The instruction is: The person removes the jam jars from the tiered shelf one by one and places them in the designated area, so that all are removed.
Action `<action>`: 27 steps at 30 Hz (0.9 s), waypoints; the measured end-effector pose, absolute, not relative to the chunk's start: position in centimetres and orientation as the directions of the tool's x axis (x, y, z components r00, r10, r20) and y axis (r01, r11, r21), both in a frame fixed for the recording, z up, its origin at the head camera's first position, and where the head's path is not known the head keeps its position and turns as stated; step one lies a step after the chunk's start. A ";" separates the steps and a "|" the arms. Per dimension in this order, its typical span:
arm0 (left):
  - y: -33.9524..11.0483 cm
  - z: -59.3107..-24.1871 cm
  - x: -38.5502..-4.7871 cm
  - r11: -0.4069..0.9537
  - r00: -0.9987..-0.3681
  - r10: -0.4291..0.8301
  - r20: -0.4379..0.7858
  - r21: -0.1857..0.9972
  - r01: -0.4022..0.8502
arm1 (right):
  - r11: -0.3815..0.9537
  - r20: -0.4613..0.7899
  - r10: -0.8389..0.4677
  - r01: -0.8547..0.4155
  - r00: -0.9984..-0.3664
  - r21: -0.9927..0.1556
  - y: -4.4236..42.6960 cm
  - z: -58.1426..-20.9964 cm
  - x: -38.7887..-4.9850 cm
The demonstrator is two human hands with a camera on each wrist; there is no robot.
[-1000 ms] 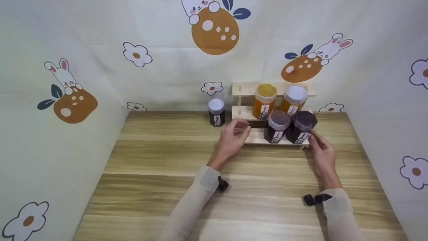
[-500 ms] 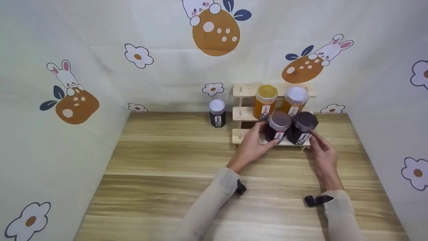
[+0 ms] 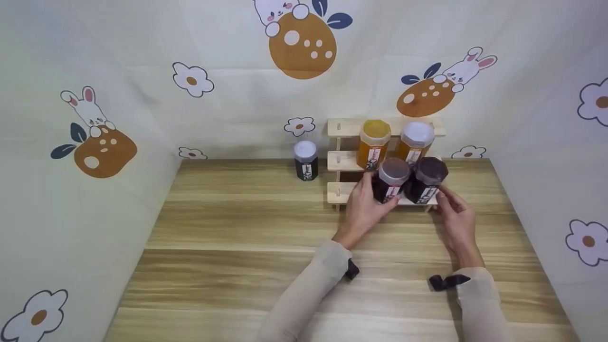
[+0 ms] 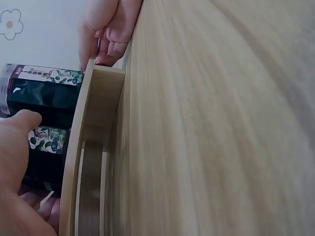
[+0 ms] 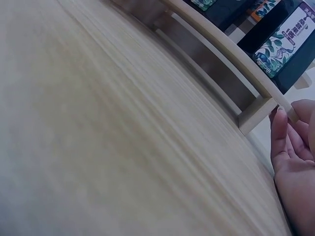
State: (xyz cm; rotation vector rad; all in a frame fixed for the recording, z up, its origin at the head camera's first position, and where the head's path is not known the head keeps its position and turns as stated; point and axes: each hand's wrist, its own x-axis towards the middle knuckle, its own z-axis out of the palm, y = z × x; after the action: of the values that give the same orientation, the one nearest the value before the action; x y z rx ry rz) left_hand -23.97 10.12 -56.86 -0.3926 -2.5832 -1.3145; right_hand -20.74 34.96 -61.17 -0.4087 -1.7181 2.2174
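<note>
On the bottom tier of a three-tier wooden shelf [image 3: 338, 192] two dark jars stand side by side. My left hand [image 3: 365, 209] grips the left dark jar [image 3: 392, 178], thumb across its front and fingers round its left side; the left wrist view shows the thumb of that hand [image 4: 15, 147] on the jar [image 4: 49, 164]. The right dark jar [image 3: 427, 178] stands close beside it. My right hand [image 3: 458, 221] pinches the right end of the bottom tier; in the right wrist view the hand [image 5: 298, 157] holds the board's end [image 5: 256, 113].
On the middle tier stand two amber jars, one with a yellow lid [image 3: 374, 147] and one with a white lid [image 3: 415, 142]. A smaller dark jar with a white lid [image 3: 306, 161] is on the table [image 3: 237, 266], left of the shelf. Patterned cloth [image 3: 228, 109] rises behind.
My left hand has moved right, from the shelf's left end to the left dark jar, and has taken hold of it. My right hand has stayed at the shelf's right end.
</note>
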 end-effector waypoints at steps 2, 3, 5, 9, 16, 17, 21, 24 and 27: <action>9.9 -57.0 -23.8 0.566 -0.940 0.135 0.313 0.755 0.332 | -0.238 -0.033 0.404 -0.070 -0.914 -0.969 34.8 -61.2 -20.8; 9.7 -57.0 -23.8 0.563 -0.940 0.134 0.314 0.756 0.333 | -0.241 -0.030 0.403 -0.074 -0.915 -0.968 34.7 -61.2 -20.8; 9.4 -57.0 -23.6 0.563 -0.944 0.130 0.304 0.761 0.323 | -0.247 -0.025 0.405 -0.082 -0.914 -0.966 34.6 -61.2 -20.8; 8.7 -56.9 -23.3 0.573 -0.954 0.131 0.268 0.765 0.294 | -0.275 -0.032 0.399 -0.086 -0.916 -0.958 34.8 -61.1 -20.7; 6.8 -57.4 -22.7 0.561 -0.934 0.152 0.324 0.750 0.352 | -0.278 -0.045 0.385 -0.070 -0.922 -0.958 35.0 -61.0 -20.7; 6.5 -57.5 -22.7 0.557 -0.927 0.158 0.341 0.744 0.368 | -0.264 -0.041 0.392 -0.070 -0.919 -0.962 35.1 -61.0 -20.7; 5.3 -57.9 -22.4 0.544 -0.905 0.171 0.389 0.729 0.416 | -0.230 -0.040 0.409 -0.060 -0.912 -0.971 35.2 -61.2 -20.8; 4.1 -58.0 -22.3 0.541 -0.895 0.156 0.417 0.722 0.430 | -0.201 -0.034 0.411 -0.055 -0.911 -0.978 35.2 -61.3 -20.8; 2.6 -58.0 -22.3 0.530 -0.904 0.116 0.413 0.744 0.407 | -0.190 -0.030 0.403 -0.052 -0.915 -0.980 35.1 -61.3 -20.8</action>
State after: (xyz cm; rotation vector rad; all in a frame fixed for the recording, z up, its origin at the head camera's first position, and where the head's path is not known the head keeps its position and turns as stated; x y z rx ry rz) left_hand -22.29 2.57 -58.02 -0.4347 -2.4594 -1.3165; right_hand -20.77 35.15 -61.34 -0.4078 -1.7769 2.1790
